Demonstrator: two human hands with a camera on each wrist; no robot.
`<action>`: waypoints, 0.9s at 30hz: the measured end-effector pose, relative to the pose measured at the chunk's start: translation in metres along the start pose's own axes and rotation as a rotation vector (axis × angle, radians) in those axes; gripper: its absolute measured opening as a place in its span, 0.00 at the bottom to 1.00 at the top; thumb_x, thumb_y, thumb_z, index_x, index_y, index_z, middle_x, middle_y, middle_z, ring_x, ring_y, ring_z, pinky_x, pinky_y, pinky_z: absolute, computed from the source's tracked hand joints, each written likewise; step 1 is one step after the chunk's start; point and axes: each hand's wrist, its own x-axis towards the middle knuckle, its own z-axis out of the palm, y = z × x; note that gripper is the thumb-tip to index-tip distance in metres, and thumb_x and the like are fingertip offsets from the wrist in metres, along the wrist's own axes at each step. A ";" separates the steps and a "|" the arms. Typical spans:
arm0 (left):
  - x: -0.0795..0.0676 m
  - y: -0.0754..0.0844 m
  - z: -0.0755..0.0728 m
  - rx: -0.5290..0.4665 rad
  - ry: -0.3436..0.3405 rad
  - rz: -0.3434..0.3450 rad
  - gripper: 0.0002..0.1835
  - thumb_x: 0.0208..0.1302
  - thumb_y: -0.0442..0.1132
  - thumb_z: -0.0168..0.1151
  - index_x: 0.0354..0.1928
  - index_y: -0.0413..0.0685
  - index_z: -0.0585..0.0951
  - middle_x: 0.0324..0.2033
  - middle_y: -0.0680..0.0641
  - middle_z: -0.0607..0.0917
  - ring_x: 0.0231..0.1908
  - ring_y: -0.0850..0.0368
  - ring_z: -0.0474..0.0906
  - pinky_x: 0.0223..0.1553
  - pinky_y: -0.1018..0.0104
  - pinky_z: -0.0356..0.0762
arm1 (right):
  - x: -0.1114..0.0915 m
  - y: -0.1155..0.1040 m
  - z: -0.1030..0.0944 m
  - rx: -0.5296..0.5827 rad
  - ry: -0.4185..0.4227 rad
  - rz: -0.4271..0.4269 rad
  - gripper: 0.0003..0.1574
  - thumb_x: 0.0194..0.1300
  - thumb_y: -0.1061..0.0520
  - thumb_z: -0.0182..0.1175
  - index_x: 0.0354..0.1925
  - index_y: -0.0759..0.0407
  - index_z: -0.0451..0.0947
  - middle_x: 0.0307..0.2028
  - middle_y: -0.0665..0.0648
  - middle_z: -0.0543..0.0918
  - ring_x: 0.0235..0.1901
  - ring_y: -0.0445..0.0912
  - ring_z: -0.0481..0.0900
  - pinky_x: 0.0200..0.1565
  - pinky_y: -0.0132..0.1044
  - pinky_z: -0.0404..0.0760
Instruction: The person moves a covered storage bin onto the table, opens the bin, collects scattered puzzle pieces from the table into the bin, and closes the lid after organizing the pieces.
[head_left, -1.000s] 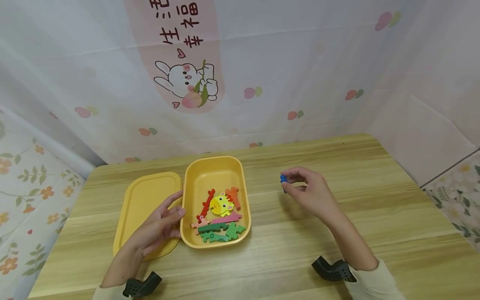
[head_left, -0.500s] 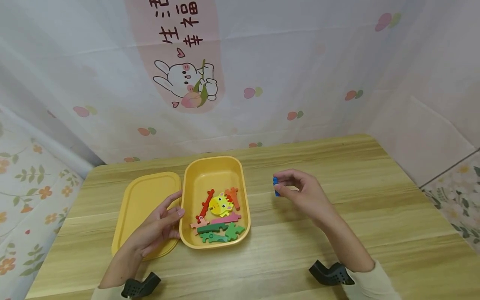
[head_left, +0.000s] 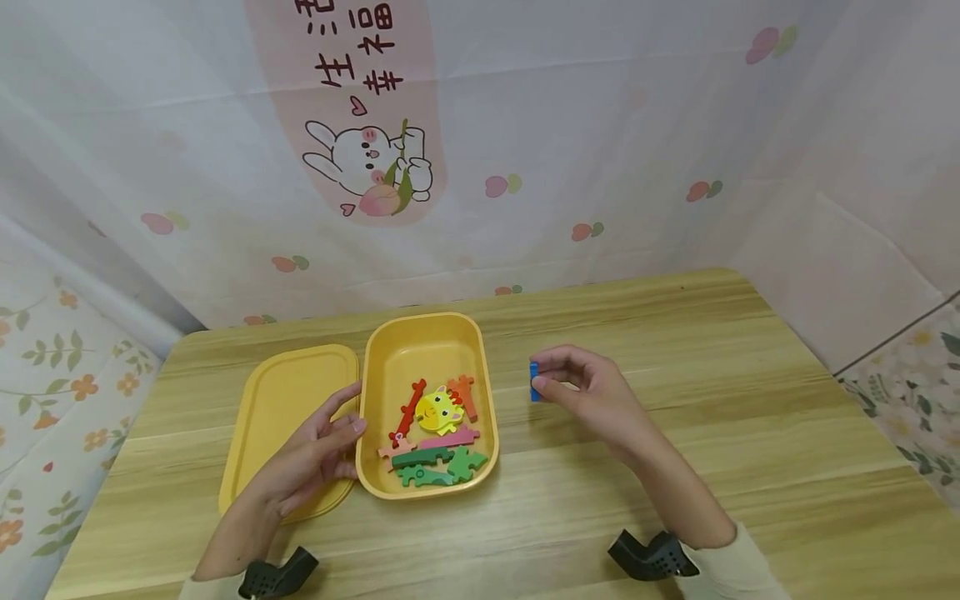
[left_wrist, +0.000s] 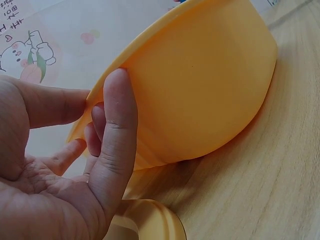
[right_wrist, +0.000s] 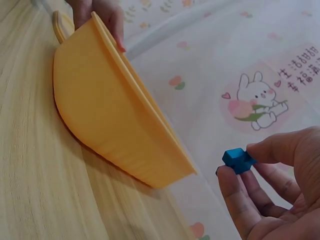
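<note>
My right hand (head_left: 592, 392) pinches a small blue puzzle piece (head_left: 534, 382) between thumb and fingers, above the table to the right of the yellow box (head_left: 491, 417). In the right wrist view the blocky blue piece (right_wrist: 237, 160) sits at the fingertips, apart from the box. My left hand (head_left: 318, 454) rests against the box's left side, its thumb and fingers touching the outer wall near the rim, as the left wrist view shows. Inside the box lie a yellow giraffe-head piece (head_left: 435, 410), a red piece (head_left: 407, 412), a pink piece (head_left: 450, 437) and several green and orange pieces.
A yellow lid (head_left: 288, 400) lies on the table left of the box, partly under my left hand and forearm. The wood-grain table (head_left: 675, 333) extends to the right. A printed curtain (head_left: 570, 125) hangs behind its back edge.
My right hand has moved left toward the box with the blue piece, which now stands more upright in its fingers. The left hand stays against the box.
</note>
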 end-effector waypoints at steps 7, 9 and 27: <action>0.000 0.001 -0.001 0.002 -0.003 -0.004 0.42 0.83 0.41 0.53 0.85 0.54 0.41 0.44 0.55 0.78 0.44 0.61 0.86 0.39 0.67 0.90 | -0.001 -0.002 0.004 0.047 -0.022 -0.010 0.22 0.74 0.58 0.67 0.62 0.66 0.78 0.50 0.61 0.84 0.46 0.42 0.87 0.53 0.34 0.89; 0.000 0.001 -0.001 0.004 -0.004 -0.004 0.42 0.83 0.41 0.53 0.85 0.54 0.41 0.45 0.55 0.78 0.44 0.61 0.86 0.39 0.67 0.90 | -0.002 -0.002 0.006 0.063 -0.046 -0.011 0.23 0.74 0.58 0.67 0.62 0.67 0.78 0.51 0.62 0.84 0.46 0.43 0.87 0.53 0.33 0.89; 0.000 0.000 0.000 -0.005 -0.011 0.003 0.41 0.83 0.41 0.53 0.85 0.56 0.40 0.43 0.55 0.77 0.42 0.62 0.86 0.38 0.68 0.90 | -0.009 -0.007 0.036 0.069 -0.090 -0.034 0.21 0.73 0.56 0.68 0.60 0.62 0.80 0.55 0.62 0.84 0.55 0.52 0.83 0.51 0.32 0.88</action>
